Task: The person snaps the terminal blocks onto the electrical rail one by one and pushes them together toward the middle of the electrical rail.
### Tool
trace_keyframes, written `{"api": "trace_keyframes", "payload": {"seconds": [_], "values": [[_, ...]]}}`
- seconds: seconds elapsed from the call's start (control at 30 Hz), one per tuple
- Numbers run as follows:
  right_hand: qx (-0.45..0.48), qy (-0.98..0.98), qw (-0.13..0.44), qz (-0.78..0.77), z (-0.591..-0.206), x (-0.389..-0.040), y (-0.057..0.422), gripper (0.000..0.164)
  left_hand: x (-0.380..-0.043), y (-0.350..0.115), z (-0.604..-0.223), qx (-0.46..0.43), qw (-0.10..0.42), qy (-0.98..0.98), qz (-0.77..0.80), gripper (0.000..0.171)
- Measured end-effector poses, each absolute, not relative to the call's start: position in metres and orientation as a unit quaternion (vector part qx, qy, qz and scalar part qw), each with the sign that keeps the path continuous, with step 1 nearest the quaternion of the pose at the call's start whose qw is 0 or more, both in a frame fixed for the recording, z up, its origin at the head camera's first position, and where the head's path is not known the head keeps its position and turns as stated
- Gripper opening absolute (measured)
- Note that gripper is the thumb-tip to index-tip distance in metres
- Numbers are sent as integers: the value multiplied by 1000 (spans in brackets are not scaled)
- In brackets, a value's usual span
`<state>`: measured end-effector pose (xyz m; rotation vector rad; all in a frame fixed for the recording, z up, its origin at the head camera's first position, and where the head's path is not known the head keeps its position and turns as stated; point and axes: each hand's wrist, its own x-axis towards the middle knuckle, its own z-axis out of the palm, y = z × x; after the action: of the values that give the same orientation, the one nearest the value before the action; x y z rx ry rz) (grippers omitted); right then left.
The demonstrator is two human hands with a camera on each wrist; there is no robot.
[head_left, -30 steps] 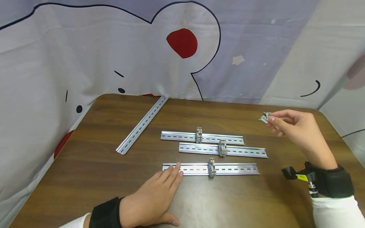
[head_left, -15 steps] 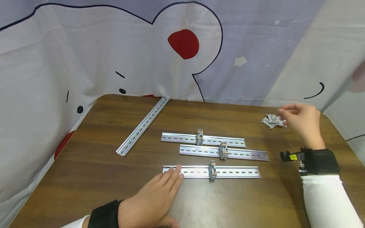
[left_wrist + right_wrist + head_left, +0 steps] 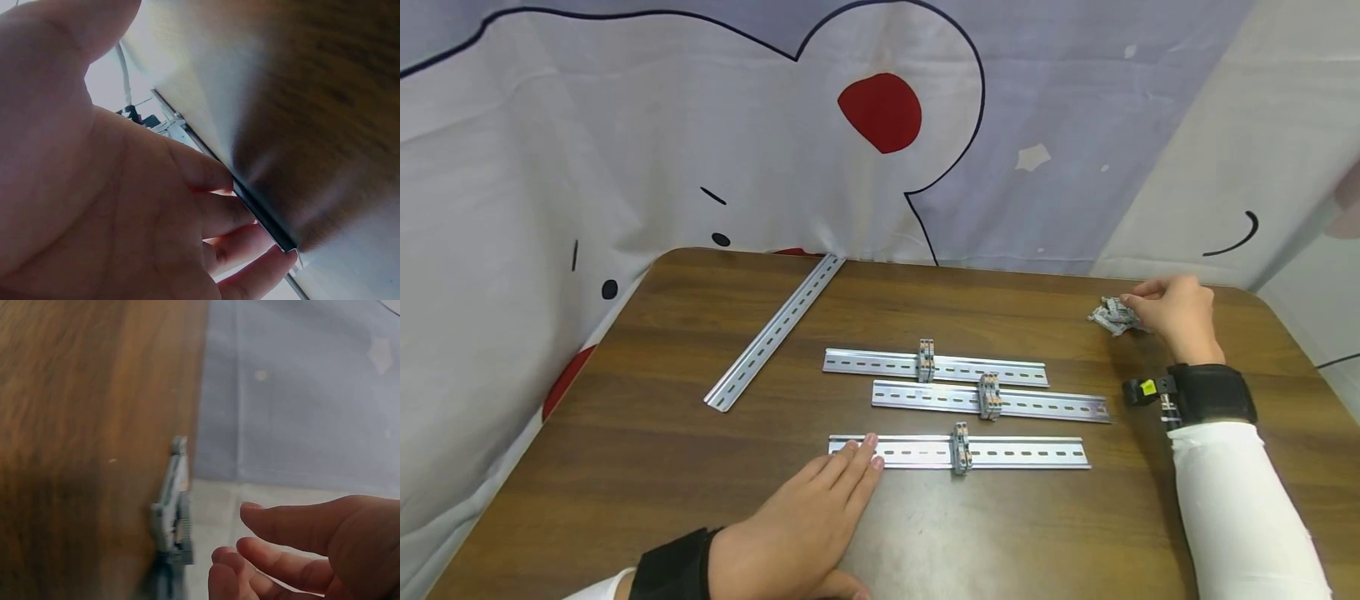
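Straight fingers of my left hand (image 3: pixel 797 529) rest on the left end of the nearest DIN rail (image 3: pixel 1030 452). In the left wrist view the fingertips lie along that rail's dark edge (image 3: pixel 265 219). Grey terminal blocks (image 3: pixel 961 450) stand clipped near the rail's middle. At the table's back right, my right hand (image 3: pixel 1176 315) is beside a small pile of loose terminal blocks (image 3: pixel 1111 317). The right wrist view has its thumb (image 3: pixel 281 525) and loosely bent fingers apart, nothing between them, with the loose blocks (image 3: pixel 174 515) just beyond the fingertips.
Two more DIN rails, a middle one (image 3: pixel 1052 407) and a farther one (image 3: pixel 865 362), each carry terminal blocks. A bare, longer rail (image 3: pixel 775 333) lies slanted at the back left. A printed cloth (image 3: pixel 700 125) hangs behind the wooden table (image 3: pixel 625 450).
My right hand first covered part of the pile, swung right and back off it, then came a little left toward it again. The left hand stays on the rail.
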<state>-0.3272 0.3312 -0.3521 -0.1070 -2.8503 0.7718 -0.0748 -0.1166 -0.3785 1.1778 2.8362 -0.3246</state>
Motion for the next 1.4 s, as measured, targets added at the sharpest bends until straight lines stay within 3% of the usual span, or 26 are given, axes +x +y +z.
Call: {"api": "trace_keyframes", "payload": {"seconds": [0.2, 0.33, 0.77, 1.17, 1.4], "values": [[-57, -965, 43, 252, -359, -331, 336, 53, -74, -116, -377, 380, 24, 918, -115, 114], [-58, -967, 39, 247, -362, -331, 336, 58, -74, -116, -377, 379, 25, 917, -121, 114], [-84, -971, 15, 225, -361, -334, 336, 55, -73, -116, -375, 383, 27, 916, -120, 114], [-67, -952, 68, 292, -359, -334, 332, 46, -72, -116, -374, 384, 15, 914, -128, 114], [-58, -944, 54, 320, -351, -333, 324, 48, -73, -117, -374, 388, 17, 913, -123, 116]]}}
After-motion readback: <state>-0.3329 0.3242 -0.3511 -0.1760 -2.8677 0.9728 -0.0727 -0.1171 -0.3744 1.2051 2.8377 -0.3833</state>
